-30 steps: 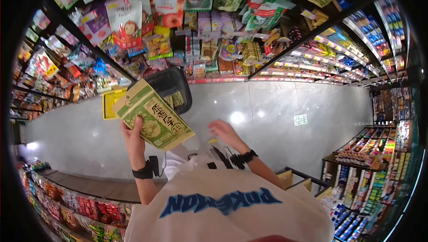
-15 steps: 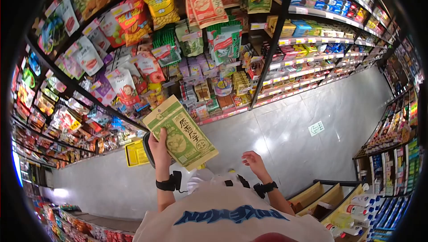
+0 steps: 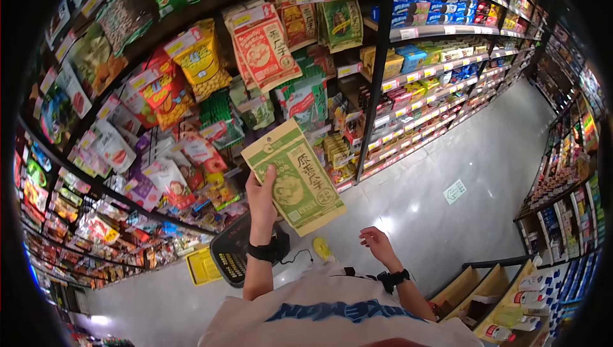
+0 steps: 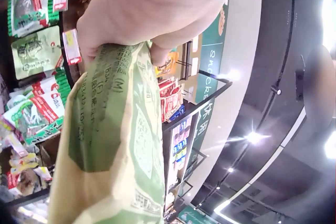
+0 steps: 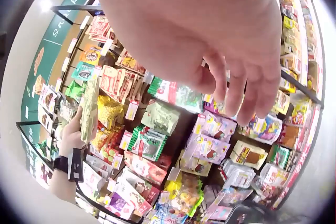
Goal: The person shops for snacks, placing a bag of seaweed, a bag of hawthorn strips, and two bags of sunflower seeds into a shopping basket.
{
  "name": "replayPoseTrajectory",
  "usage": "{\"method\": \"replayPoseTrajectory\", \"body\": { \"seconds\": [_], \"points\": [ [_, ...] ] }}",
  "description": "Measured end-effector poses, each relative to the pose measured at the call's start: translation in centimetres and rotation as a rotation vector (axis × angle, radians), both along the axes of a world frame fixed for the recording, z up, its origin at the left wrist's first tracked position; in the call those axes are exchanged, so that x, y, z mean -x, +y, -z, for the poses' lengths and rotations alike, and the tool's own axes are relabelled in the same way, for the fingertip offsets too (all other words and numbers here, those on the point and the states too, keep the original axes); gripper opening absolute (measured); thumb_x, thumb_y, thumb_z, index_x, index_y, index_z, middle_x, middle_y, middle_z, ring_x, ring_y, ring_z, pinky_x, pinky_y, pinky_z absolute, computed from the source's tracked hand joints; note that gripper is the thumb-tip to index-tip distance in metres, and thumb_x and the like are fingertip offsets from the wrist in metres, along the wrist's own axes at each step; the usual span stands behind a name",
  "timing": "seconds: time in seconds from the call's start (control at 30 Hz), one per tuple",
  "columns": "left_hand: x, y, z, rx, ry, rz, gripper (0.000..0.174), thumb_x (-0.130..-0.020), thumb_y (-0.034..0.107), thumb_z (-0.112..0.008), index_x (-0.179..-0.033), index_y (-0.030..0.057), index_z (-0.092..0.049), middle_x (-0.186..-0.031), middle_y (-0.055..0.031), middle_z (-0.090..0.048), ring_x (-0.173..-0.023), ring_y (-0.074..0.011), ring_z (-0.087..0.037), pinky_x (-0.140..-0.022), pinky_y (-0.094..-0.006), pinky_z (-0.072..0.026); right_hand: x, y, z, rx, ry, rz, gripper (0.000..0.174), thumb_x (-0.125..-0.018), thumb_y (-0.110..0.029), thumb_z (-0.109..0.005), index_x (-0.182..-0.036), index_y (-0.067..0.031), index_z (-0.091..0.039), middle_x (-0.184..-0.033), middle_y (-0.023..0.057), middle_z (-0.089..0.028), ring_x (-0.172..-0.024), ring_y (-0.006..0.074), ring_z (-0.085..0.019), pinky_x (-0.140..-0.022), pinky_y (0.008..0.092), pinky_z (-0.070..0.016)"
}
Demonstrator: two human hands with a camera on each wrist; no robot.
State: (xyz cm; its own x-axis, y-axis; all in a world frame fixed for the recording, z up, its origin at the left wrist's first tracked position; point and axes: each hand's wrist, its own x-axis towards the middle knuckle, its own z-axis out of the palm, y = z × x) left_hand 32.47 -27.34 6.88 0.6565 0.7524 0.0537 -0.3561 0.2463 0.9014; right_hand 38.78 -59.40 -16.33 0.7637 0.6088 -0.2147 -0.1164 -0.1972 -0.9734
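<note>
My left hand (image 3: 260, 200) grips a green-and-tan bag of melon seeds (image 3: 303, 184), thumb on the printed front and the other fingers hidden behind it. In the head view the bag leans, overlapping the hanging snack rack. Seen from the left wrist, the bag (image 4: 113, 145) hangs below the hand (image 4: 163, 11), its green side close to the camera. Off to the right, before my body, the right hand (image 3: 380, 246) holds nothing, its fingers loosely bent. In the right wrist view that hand (image 5: 210, 35) overlaps the rack.
Red snack bags (image 3: 262, 50) and a yellow bag (image 3: 201, 62) hang on the rack ahead. On the floor are a black basket (image 3: 223, 245) and a yellow basket (image 3: 203, 267). Stocked shelves (image 3: 440, 82) line the right, and a wooden bin stand (image 3: 469, 283) is at lower right.
The head view has swung up and round, bringing more of the upper rack into sight. My left hand with the bag has shifted right in view; the right hand stays free.
</note>
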Motion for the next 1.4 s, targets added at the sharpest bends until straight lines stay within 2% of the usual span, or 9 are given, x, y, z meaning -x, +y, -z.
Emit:
{"method": "replayPoseTrajectory", "body": {
  "seconds": [0.27,0.33,0.53,0.8,0.97,1.07,1.2,1.23,1.4],
  "points": [
    [-10.0,3.5,1.3,0.073,0.0,0.19,0.039,-0.095,0.02,-0.068,-0.124,-0.0027,-0.056,-0.113,-0.0077,-0.067,-0.095,-0.014,-0.065,-0.077,-0.0297,-0.0541,-9.8,4.4,-3.7,-0.038,-0.221,0.127,0.022,-0.102,-0.016,-0.049,-0.11,0.0008,-0.062,-0.098,0.0088,-0.069,-0.083,0.0163,-0.067,-0.074,0.0289,-0.0532],
    [-12.3,4.2,1.9,0.071,0.022,0.271,0.04,-0.095,0.02,-0.068,-0.126,-0.0026,-0.056,-0.116,-0.0074,-0.066,-0.096,-0.0138,-0.065,-0.078,-0.0297,-0.054,-11.8,5.7,-5.3,0.098,-0.314,0.116,0.03,-0.103,-0.022,-0.048,-0.107,0.0028,-0.063,-0.089,0.0103,-0.067,-0.082,0.0174,-0.066,-0.073,0.0301,-0.0527],
    [-18.6,3.6,2.1,0.124,0.07,0.443,0.038,-0.093,0.02,-0.07,-0.121,-0.0028,-0.058,-0.109,-0.0092,-0.069,-0.089,-0.0149,-0.068,-0.074,-0.0295,-0.0563,-15.5,9.9,-12.2,-0.21,-0.282,0.167,0.023,-0.102,-0.013,-0.052,-0.116,0.0023,-0.061,-0.101,0.0051,-0.067,-0.093,0.0133,-0.063,-0.081,0.0281,-0.0505],
    [-25.7,2.9,6.8,0.041,0.217,0.391,0.037,-0.089,0.02,-0.075,-0.114,-0.0031,-0.061,-0.104,-0.009,-0.07,-0.086,-0.0143,-0.068,-0.073,-0.0289,-0.0556,-24.0,12.0,-10.2,-0.366,-0.102,0.136,0.03,-0.095,-0.003,-0.059,-0.124,0.0023,-0.053,-0.113,0.0087,-0.066,-0.097,0.0136,-0.065,-0.086,0.0288,-0.0524],
    [-31.2,1.8,11.0,0.016,0.332,0.401,0.035,-0.09,0.021,-0.074,-0.113,-0.0033,-0.063,-0.105,-0.0097,-0.07,-0.086,-0.0146,-0.068,-0.073,-0.0293,-0.0553,-30.9,13.6,-9.6,-0.202,-0.242,0.078,0.064,-0.082,-0.006,-0.076,-0.134,0.0009,-0.04,-0.108,0.0161,-0.064,-0.094,0.0177,-0.067,-0.074,0.0284,-0.0568],
    [-34.0,1.4,11.6,0.089,0.293,0.393,0.033,-0.092,0.02,-0.07,-0.114,-0.0029,-0.063,-0.107,-0.0089,-0.07,-0.089,-0.014,-0.066,-0.077,-0.0293,-0.0539,-34.7,14.9,-10.4,-0.259,-0.173,0.043,0.067,-0.083,-0.006,-0.075,-0.138,0.0017,-0.038,-0.109,0.0162,-0.064,-0.096,0.0193,-0.068,-0.074,0.0287,-0.0566],
    [-38.0,3.2,13.8,0.009,0.314,0.356,0.036,-0.094,0.022,-0.068,-0.119,-0.0025,-0.06,-0.112,-0.0086,-0.068,-0.095,-0.0148,-0.065,-0.08,-0.0303,-0.053,-39.4,17.1,-7.5,-0.269,-0.331,0.091,0.069,-0.082,-0.007,-0.075,-0.141,0.0037,-0.039,-0.117,0.0186,-0.065,-0.103,0.0224,-0.067,-0.087,0.0334,-0.0537],
    [-38.8,3.7,14.3,-0.021,0.335,0.347,0.038,-0.094,0.023,-0.068,-0.121,-0.0026,-0.059,-0.113,-0.0086,-0.068,-0.096,-0.015,-0.065,-0.08,-0.0302,-0.0532,-40.1,17.4,-7.5,-0.172,-0.423,0.101,0.07,-0.081,-0.009,-0.075,-0.14,0.0047,-0.04,-0.119,0.0213,-0.065,-0.106,0.0274,-0.066,-0.093,0.0362,-0.0508],
    [-41.1,4.2,13.8,-0.185,0.399,0.225,0.039,-0.096,0.021,-0.065,-0.123,-0.0041,-0.054,-0.112,-0.0098,-0.068,-0.096,-0.0143,-0.065,-0.079,-0.0287,-0.0528,-42.6,19.2,-6.4,-0.12,-0.553,0.106,0.069,-0.084,-0.006,-0.074,-0.143,0.0019,-0.038,-0.125,0.0194,-0.061,-0.112,0.0245,-0.063,-0.094,0.0335,-0.0489]
  ]
}}
